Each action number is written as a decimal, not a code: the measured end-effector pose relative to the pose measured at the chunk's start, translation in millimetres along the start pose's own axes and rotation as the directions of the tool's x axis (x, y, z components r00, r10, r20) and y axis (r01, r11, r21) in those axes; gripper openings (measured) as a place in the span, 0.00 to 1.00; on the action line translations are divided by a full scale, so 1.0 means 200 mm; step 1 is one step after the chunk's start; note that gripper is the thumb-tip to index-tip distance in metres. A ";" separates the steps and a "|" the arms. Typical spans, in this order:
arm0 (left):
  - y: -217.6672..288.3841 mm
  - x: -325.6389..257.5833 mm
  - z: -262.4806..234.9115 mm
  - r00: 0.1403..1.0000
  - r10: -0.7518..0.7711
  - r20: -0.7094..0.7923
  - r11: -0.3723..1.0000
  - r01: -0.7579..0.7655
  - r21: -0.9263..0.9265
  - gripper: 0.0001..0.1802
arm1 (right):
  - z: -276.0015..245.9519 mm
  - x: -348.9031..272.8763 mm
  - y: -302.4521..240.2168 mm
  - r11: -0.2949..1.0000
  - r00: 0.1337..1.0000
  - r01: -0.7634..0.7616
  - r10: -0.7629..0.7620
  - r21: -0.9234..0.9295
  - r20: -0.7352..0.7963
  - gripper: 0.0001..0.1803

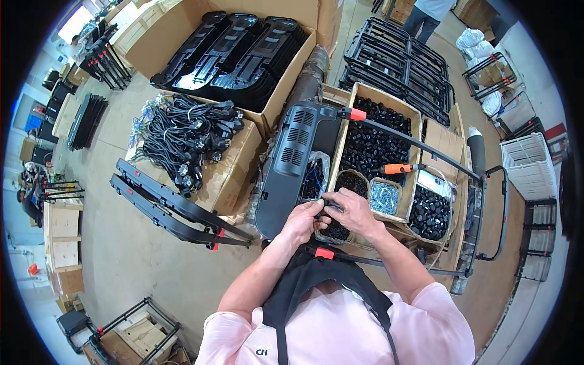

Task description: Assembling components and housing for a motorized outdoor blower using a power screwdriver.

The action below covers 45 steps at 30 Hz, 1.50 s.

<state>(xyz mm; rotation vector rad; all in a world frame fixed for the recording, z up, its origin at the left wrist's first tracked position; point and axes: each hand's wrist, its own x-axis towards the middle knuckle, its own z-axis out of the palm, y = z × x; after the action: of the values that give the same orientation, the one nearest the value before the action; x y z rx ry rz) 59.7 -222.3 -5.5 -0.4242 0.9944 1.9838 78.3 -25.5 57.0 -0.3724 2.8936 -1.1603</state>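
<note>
My left hand point(303, 222) and my right hand point(354, 213) meet in front of my chest. Fingers of both pinch together around something small and dark, too hidden to name. Just beyond and beneath them are a bin of small black screws point(351, 181) and another of dark small parts point(336, 231). To their left lies a long black plastic cover point(293, 143) with vent slots. It sits at the end of a black tubular frame point(420, 144) with red fittings, which spans the bins. An orange-handled power screwdriver point(396, 168) rests over the large bin.
Silver screws point(384, 196) and round black caps point(429, 213) fill bins at right; black knob-like parts point(380, 137) fill the large one. Left stand a carton with power cables point(188, 137), curved black rails point(170, 204) and a carton of black covers point(234, 58). A person point(427, 15) stands beyond stacked frames point(398, 64).
</note>
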 end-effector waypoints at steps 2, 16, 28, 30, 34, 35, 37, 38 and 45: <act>0.01 0.00 -0.03 1.000 0.017 -0.002 1.000 -0.017 -0.002 0.13 | 0.02 0.02 -0.01 0.996 0.997 0.081 -0.082 -0.035 -0.012 0.17; 0.08 -0.50 -0.27 0.977 0.211 -0.004 0.965 -0.208 0.162 0.16 | 0.40 0.41 -0.24 0.942 0.945 0.321 -0.325 -0.094 -0.031 0.16; 0.11 -0.62 -0.50 0.979 0.205 -0.022 0.965 -0.206 -0.163 0.22 | 0.64 0.53 -0.38 0.960 0.965 0.253 -0.243 -0.122 0.094 0.17; 0.12 -0.62 -0.51 0.979 0.205 -0.004 0.965 -0.203 -0.166 0.21 | 0.64 0.53 -0.38 0.959 0.965 0.251 -0.236 -0.131 0.115 0.20; 0.13 -0.61 -0.54 0.985 0.175 -0.013 0.965 -0.174 -0.195 0.19 | 0.62 0.53 -0.43 0.998 0.990 0.047 -0.040 -0.051 0.137 0.22; 0.13 -0.59 -0.53 0.986 0.168 -0.015 0.965 -0.167 -0.201 0.18 | 0.62 0.52 -0.37 0.971 0.977 -0.180 0.158 0.156 0.145 0.22; 0.15 -0.56 -0.53 0.984 0.179 -0.015 0.973 -0.180 -0.145 0.18 | 0.57 0.49 -0.31 0.672 0.895 -0.445 0.359 0.592 0.266 0.19; 0.16 -0.54 -0.53 0.981 0.194 -0.023 0.977 -0.195 -0.090 0.19 | 0.56 0.48 -0.30 0.500 0.891 -0.436 0.358 0.748 0.279 0.19; 0.24 -0.36 -0.44 0.984 0.174 0.042 0.977 -0.167 -0.135 0.19 | 0.44 0.43 -0.37 0.478 0.925 -0.334 0.334 0.813 0.184 0.21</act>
<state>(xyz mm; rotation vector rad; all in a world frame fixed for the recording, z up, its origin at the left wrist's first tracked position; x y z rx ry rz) 55.4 -345.4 6.5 -0.3646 0.8951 2.2122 19.5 -155.5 49.8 0.2251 1.8622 -2.1902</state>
